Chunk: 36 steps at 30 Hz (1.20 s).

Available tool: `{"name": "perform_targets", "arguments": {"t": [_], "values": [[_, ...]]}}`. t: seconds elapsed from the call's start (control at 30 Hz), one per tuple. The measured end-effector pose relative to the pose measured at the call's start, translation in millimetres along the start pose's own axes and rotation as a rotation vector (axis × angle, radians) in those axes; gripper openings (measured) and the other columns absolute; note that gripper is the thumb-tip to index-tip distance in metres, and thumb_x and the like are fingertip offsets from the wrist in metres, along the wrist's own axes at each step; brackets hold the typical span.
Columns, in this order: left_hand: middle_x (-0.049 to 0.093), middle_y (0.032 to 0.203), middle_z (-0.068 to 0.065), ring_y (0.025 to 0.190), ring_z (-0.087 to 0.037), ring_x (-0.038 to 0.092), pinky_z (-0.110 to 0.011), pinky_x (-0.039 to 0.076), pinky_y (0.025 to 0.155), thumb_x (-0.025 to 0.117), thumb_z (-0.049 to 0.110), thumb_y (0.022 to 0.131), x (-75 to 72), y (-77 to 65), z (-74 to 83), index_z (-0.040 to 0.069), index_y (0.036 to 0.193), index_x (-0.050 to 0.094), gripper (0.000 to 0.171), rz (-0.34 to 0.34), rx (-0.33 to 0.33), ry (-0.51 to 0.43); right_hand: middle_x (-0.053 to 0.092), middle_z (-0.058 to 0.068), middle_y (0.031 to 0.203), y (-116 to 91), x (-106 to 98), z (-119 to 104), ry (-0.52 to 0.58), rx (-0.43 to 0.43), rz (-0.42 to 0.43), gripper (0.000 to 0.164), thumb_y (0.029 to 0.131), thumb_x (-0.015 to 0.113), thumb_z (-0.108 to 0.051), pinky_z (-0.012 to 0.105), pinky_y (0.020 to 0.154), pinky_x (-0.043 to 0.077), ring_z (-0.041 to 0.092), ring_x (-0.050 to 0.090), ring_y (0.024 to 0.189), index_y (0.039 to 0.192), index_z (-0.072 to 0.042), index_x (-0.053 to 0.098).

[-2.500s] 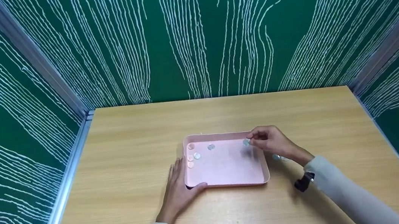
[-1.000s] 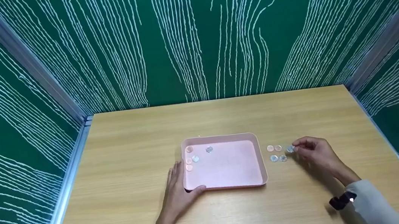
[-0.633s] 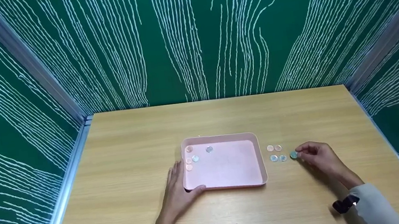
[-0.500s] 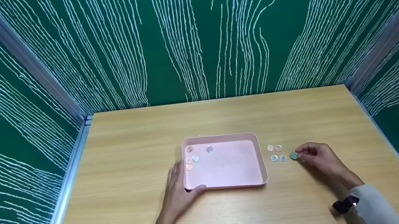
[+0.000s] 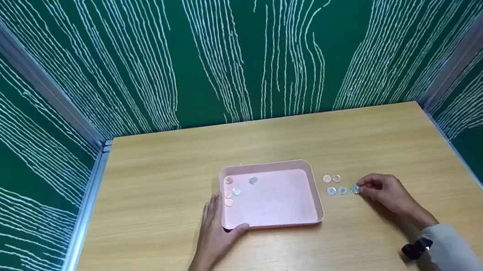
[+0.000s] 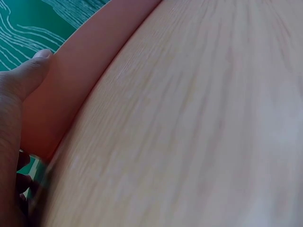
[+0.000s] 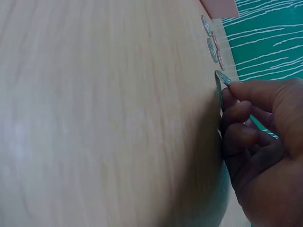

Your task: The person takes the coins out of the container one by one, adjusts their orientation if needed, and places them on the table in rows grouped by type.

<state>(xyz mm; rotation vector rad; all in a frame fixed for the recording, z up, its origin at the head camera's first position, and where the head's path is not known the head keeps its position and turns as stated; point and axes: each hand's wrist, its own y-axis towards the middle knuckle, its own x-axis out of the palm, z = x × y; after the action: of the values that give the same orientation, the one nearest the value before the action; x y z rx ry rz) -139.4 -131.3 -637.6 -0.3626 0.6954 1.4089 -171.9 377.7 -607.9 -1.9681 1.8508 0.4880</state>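
A shallow pink tray (image 5: pixel 281 197) sits on the table with several coins inside, among them a silver coin (image 5: pixel 253 180) and a copper coin (image 5: pixel 229 180). My left hand (image 5: pixel 213 226) holds its near left corner, thumb on the front wall and fingers along the left side. To the tray's right, my right hand (image 5: pixel 384 191) pinches the edge of a silver coin (image 5: pixel 355 189) between thumb and forefinger, down at the table. In the right wrist view this coin (image 7: pixel 223 77) looks tilted.
Left of the pinched coin lie two silver coins (image 5: pixel 331 190) in a near row and two copper coins (image 5: pixel 331 178) behind them. The wooden table (image 5: pixel 171 162) ends at green walls (image 5: pixel 214 65) with white lines at the back and sides.
My right hand has carried the silver coin from above the tray's right side out to the table, then lowered it beside the near row. My left hand keeps its place on the tray.
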Motion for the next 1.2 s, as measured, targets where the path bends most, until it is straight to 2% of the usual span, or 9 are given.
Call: {"name": "perform_targets", "arguments": {"t": [0.1, 0.37, 0.53, 0.63, 0.87, 1.0, 1.2], "values": [[0.028, 0.177, -0.028, 0.166, -0.046, 0.022, -0.06, 0.013, 0.137, 0.087, 0.064, 0.087, 0.3, -0.4, -0.3, -0.001, 0.173, 0.027, 0.123, -0.001, -0.009, 0.0, 0.074, 0.016, 0.1, 0, 0, 0, -0.001, 0.013, 0.008, 0.014, 0.102, 0.073, 0.003, 0.02, 0.064, 0.053, 0.01, 0.06, 0.079, 0.115, 0.008, 0.076], [0.028, 0.177, -0.028, 0.166, -0.047, 0.021, -0.062, 0.014, 0.136, 0.088, 0.063, 0.087, 0.0, -1.0, 0.9, 0.001, 0.173, 0.027, 0.123, 0.001, -0.021, -0.005, 0.077, 0.018, 0.105, -1, 2, 4, -0.026, -0.014, 0.039, 0.013, 0.102, 0.076, 0.001, 0.018, 0.064, 0.053, 0.008, 0.059, 0.079, 0.114, 0.006, 0.078], [0.027, 0.177, -0.027, 0.166, -0.049, 0.02, -0.064, 0.015, 0.135, 0.087, 0.065, 0.086, -0.2, -1.8, 1.1, 0.003, 0.174, 0.028, 0.124, 0.0, -0.033, -0.003, 0.076, 0.021, 0.108, -1, 3, 3, 0.01, -0.02, 0.06, 0.015, 0.103, 0.075, 0.0, 0.018, 0.064, 0.055, 0.007, 0.061, 0.079, 0.116, 0.007, 0.078], [0.027, 0.178, -0.026, 0.166, -0.048, 0.019, -0.064, 0.016, 0.135, 0.087, 0.067, 0.085, -0.2, -2.1, 1.5, 0.004, 0.174, 0.028, 0.124, -0.002, -0.04, -0.001, 0.076, 0.022, 0.107, -3, 4, -2, 0.034, -0.021, 0.053, 0.017, 0.104, 0.074, -0.001, 0.019, 0.063, 0.055, 0.008, 0.062, 0.077, 0.118, 0.008, 0.076], [0.028, 0.177, -0.028, 0.166, -0.046, 0.022, -0.06, 0.015, 0.137, 0.086, 0.064, 0.088, 0.2, -0.5, 0.5, 0.001, 0.173, 0.027, 0.122, 0.0, -0.008, 0.001, 0.076, 0.019, 0.096, -2, 12, -21, 0.103, -0.052, 0.043, 0.015, 0.103, 0.076, -0.002, 0.024, 0.052, 0.054, 0.014, 0.064, 0.069, 0.114, 0.009, 0.076], [0.026, 0.178, -0.027, 0.167, -0.045, 0.021, -0.06, 0.014, 0.137, 0.086, 0.065, 0.088, 0.2, -1.1, 0.5, 0.003, 0.174, 0.027, 0.122, -0.003, -0.025, -0.001, 0.074, 0.024, 0.093, 2, 18, -27, 0.138, -0.073, 0.02, 0.016, 0.104, 0.075, -0.002, 0.027, 0.048, 0.054, 0.017, 0.065, 0.067, 0.114, 0.01, 0.075], [0.026, 0.179, -0.026, 0.167, -0.046, 0.02, -0.061, 0.015, 0.137, 0.087, 0.064, 0.087, 0.4, -1.5, 1.1, 0.005, 0.175, 0.026, 0.122, -0.002, -0.041, -0.003, 0.071, 0.03, 0.093, 9, 26, -33, 0.202, -0.044, -0.031, 0.02, 0.107, 0.072, -0.005, 0.03, 0.046, 0.054, 0.021, 0.063, 0.064, 0.117, 0.012, 0.073]]}}
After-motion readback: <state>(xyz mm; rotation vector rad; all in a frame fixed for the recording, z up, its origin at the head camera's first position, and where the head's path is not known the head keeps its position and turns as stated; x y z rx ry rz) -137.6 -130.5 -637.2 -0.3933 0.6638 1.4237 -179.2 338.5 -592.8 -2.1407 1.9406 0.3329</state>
